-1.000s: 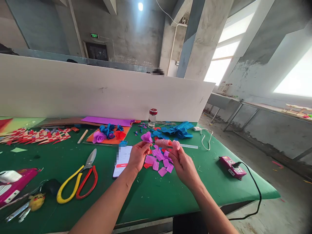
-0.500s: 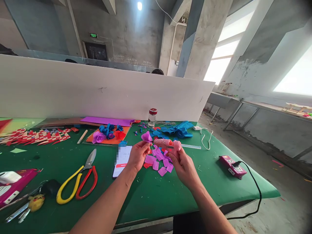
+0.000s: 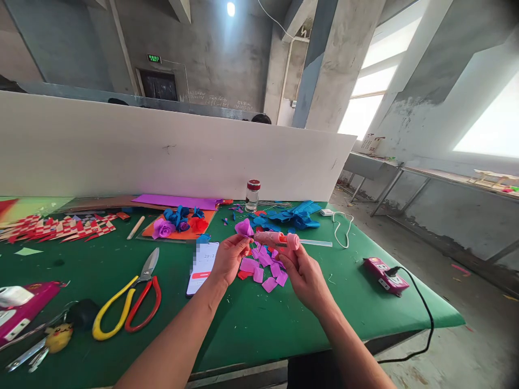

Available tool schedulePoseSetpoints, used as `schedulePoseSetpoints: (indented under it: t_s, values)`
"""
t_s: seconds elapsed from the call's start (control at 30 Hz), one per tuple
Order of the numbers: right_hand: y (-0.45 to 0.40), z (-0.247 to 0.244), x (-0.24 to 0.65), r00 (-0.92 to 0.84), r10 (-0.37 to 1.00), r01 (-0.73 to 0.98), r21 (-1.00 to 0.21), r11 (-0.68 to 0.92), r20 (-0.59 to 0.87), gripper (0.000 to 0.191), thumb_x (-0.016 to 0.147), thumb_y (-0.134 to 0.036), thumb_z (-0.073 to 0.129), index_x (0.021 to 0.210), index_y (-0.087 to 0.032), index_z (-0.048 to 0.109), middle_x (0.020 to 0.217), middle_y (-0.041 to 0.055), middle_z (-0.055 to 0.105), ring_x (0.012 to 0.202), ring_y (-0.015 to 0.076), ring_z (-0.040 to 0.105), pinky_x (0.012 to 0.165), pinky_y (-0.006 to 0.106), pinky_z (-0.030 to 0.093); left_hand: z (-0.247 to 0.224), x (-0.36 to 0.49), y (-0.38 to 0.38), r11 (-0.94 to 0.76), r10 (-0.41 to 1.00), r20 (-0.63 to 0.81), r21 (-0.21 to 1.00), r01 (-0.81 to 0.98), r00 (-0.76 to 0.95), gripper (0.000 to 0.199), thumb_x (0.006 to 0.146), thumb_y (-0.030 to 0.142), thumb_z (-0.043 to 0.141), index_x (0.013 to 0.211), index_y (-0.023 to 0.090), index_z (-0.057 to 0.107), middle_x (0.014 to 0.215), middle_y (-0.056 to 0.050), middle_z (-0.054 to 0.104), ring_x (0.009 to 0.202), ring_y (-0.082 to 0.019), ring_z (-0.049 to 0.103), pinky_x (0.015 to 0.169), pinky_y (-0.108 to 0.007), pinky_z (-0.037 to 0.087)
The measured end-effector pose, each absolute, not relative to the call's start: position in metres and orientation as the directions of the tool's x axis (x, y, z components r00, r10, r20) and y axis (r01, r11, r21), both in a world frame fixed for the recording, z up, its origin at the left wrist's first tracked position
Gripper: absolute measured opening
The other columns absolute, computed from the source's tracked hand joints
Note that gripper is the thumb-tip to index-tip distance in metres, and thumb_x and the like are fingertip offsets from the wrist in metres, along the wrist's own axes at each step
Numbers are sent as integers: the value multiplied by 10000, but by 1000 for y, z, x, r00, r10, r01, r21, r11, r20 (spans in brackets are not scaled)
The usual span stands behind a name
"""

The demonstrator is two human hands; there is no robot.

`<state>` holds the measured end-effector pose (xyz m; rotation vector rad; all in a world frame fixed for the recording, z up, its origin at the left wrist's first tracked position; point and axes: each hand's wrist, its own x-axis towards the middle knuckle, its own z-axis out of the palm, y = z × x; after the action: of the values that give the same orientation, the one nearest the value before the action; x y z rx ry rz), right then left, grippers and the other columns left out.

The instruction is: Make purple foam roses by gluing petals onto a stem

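Between the fingers of my left hand (image 3: 231, 258) is a small purple paper flower (image 3: 244, 227), petals upward. My right hand (image 3: 304, 273) is closed around a pink glue gun (image 3: 270, 238), whose nozzle points left and meets the flower's lower part or stops just short of it; I cannot tell which. A clear glue stick (image 3: 318, 243) juts out of the gun's rear to the right. Under both hands lie loose purple petal pieces (image 3: 265, 259), with some red ones among them. A phone (image 3: 203, 267) with a lit screen rests left of my left wrist.
Scissors (image 3: 141, 294) with yellow and red handles lie left. Finished paper flowers (image 3: 164, 228) sit on an orange sheet. Behind the petals are a red-capped jar (image 3: 252, 195) and blue paper (image 3: 298, 215). A power strip (image 3: 386, 276) with a black cord lies right; keys (image 3: 38, 354) lie front left.
Almost nothing differs. The view shifts very slightly, and both hands keep the flower and the glue gun in nearly the same position.
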<state>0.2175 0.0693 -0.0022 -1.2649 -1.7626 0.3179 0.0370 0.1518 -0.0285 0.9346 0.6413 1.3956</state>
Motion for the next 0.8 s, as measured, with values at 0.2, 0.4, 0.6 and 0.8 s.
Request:
schedulePoseSetpoints:
  t_s: [0.2,0.4,0.6,0.8]
  values:
    - [68,0,219,-41,834,625,-637,451,551,334,929,-329,424,1213,-169,495,688,7,614,530,147,499,508,243,374,-30,37,153,-76,984,148,854,-514,101,154,633,266,797,706,147,733,689,-32,648,535,-74,447,552,-247,364]
    - [71,-3,218,-55,845,631,-637,442,532,388,929,-339,423,1263,-147,469,639,-11,578,520,142,467,511,241,369,-30,38,152,-91,984,156,866,-492,91,142,624,259,796,686,148,734,600,-8,600,532,-84,441,556,-249,364]
    - [70,-1,221,-32,841,632,-641,436,541,367,923,-334,432,1234,-148,490,663,4,605,531,146,495,514,241,379,-29,39,152,-93,986,147,875,-476,79,157,619,268,798,705,150,743,671,-28,644,533,-80,441,558,-250,367]
    - [72,-2,220,-62,854,614,-655,440,516,392,929,-340,418,1276,-163,467,685,12,634,538,153,523,537,249,407,-29,39,151,-106,986,153,885,-454,67,141,615,264,792,695,159,741,627,-13,628,535,-79,439,560,-245,361]
